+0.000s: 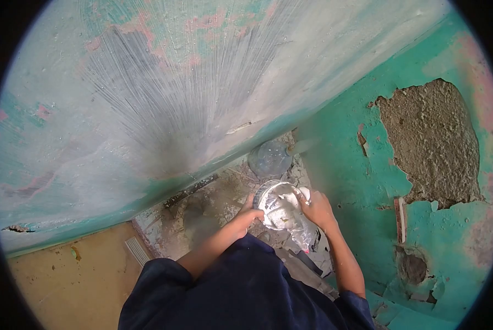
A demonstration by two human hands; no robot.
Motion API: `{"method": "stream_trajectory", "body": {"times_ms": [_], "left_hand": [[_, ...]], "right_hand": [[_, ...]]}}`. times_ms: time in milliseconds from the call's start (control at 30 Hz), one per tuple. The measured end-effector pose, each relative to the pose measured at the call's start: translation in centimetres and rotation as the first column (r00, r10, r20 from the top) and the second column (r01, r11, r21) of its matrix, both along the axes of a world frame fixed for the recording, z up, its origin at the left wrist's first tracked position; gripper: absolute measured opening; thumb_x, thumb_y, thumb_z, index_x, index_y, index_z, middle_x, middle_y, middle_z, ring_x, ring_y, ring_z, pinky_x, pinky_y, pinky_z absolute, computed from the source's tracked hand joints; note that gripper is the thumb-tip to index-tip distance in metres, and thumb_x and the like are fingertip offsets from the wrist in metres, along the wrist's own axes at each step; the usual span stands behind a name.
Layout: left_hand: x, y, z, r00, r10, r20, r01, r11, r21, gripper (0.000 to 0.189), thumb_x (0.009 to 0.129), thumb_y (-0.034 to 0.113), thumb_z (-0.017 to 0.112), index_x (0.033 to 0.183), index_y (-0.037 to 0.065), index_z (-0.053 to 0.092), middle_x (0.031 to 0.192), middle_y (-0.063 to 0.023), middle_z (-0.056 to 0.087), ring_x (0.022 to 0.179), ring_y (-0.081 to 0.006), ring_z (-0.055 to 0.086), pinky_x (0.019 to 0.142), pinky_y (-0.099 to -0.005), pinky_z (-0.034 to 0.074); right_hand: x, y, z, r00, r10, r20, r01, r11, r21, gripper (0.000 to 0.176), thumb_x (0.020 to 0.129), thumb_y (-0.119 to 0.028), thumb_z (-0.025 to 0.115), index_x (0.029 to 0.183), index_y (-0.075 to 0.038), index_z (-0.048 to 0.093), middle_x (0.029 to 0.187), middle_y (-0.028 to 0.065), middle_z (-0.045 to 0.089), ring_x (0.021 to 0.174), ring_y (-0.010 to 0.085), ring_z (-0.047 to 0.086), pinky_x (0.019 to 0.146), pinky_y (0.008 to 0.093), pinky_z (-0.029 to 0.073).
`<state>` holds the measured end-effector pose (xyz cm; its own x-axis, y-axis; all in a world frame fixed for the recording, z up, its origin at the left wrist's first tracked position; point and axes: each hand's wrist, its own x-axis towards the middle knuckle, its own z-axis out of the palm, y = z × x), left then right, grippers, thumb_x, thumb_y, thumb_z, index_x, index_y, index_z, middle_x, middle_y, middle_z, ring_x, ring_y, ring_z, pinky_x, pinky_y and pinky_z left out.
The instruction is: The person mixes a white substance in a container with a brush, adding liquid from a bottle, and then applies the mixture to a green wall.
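White paste [279,208] fills a round container [259,197] held between two hands

Nearest is the wearer's dark navy shirt [224,286], with a bare forearm coming out of each sleeve. Ahead of it the left hand [247,218] is clamped on the near left side of the container, its thumb over the rim. The right hand [317,210] is at the opposite side, fingers bent at the rim and the paste; whether they are pinched together or apart is too blurred to tell. The container is above the floor, its mouth facing the camera, and the paste is smeared up to its edge. Crumpled clear plastic [304,234] hangs from the side nearer the right forearm.

Below and beyond, the floor [238,181] is strewn with broken, pale debris. A large clear plastic bottle [269,159] is there, just past the container, near the corner where two walls meet. The left wall [164,110] is coated greyish white, with fanned streaks and patches of green and pink showing. The right wall [345,165] is green and peeling, with a big area of rough, brown-grey bare material [433,143]. Off to the lower left is a flat tan surface [75,280].
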<state>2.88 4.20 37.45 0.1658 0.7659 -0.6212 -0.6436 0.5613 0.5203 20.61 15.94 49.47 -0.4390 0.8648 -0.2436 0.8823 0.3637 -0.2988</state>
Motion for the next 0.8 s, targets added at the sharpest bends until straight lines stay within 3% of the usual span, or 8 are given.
{"method": "stream_trajectory", "body": {"times_ms": [167,400,600,700,767,800], "left_hand": [[-0.2,0.1,0.0,0.999,-0.033,0.002,0.033,0.999,0.002,0.072,0.070,0.005,0.057,0.138,0.012,0.036,0.107,-0.0051,0.055,0.088,-0.0131,0.053,0.071,-0.0273,0.043],[-0.7,0.2,2.9,0.999,-0.043,-0.032,0.041,0.998,-0.053,0.073,0.069,0.004,0.057,0.138,0.012,0.037,0.101,-0.0044,0.055,0.086,-0.0130,0.052,0.072,-0.0277,0.042],[-0.5,0.2,2.3,0.999,-0.032,-0.038,0.031,0.999,-0.029,0.072,0.069,0.004,0.057,0.138,0.012,0.037,0.099,-0.0043,0.054,0.085,-0.0126,0.051,0.073,-0.0269,0.042],[-0.7,0.3,2.1,0.996,-0.074,-0.052,0.071,0.996,-0.057,0.073,0.068,0.003,0.057,0.138,0.011,0.037,0.101,-0.0051,0.055,0.087,-0.0139,0.051,0.075,-0.0268,0.042],[-0.8,0.4,2.7,0.996,-0.072,-0.056,0.069,0.995,-0.066,0.074,0.068,0.003,0.056,0.139,0.010,0.036,0.103,-0.0058,0.055,0.090,-0.0144,0.051,0.077,-0.0271,0.042],[-0.9,0.4,3.0,0.996,-0.070,-0.061,0.066,0.995,-0.077,0.075,0.068,0.003,0.056,0.139,0.010,0.035,0.106,-0.0065,0.055,0.092,-0.0149,0.051,0.078,-0.0274,0.042]], "right_hand": [[-0.4,0.0,0.7,0.999,-0.029,-0.045,0.024,0.996,-0.090,0.039,0.094,-0.036,0.054,0.100,0.001,0.064,0.094,0.0271,0.064,0.091,0.0466,0.059,0.081,0.0508,0.046],[0.0,0.2,-0.2,0.998,-0.016,-0.060,0.011,0.998,-0.069,0.031,0.091,-0.029,0.057,0.102,-0.001,0.065,0.094,0.0259,0.065,0.090,0.0454,0.060,0.079,0.0505,0.047],[0.3,0.3,-0.4,1.000,-0.002,-0.029,0.000,0.998,-0.070,0.030,0.088,-0.026,0.058,0.105,-0.002,0.064,0.095,0.0253,0.065,0.090,0.0453,0.060,0.079,0.0506,0.048],[0.1,0.1,0.1,0.999,0.045,-0.012,-0.045,0.998,-0.038,0.029,0.089,-0.025,0.057,0.104,-0.002,0.065,0.088,0.0263,0.066,0.085,0.0447,0.062,0.077,0.0498,0.049],[-0.4,-0.1,1.5,0.993,-0.112,-0.025,0.107,0.980,-0.169,0.035,0.092,-0.031,0.057,0.111,-0.003,0.064,0.096,0.0263,0.066,0.093,0.0438,0.062,0.082,0.0467,0.049],[0.0,0.0,1.1,0.994,-0.111,-0.025,0.105,0.980,-0.169,0.035,0.092,-0.031,0.057,0.111,-0.003,0.064,0.096,0.0263,0.066,0.093,0.0438,0.062,0.082,0.0467,0.049]]}}
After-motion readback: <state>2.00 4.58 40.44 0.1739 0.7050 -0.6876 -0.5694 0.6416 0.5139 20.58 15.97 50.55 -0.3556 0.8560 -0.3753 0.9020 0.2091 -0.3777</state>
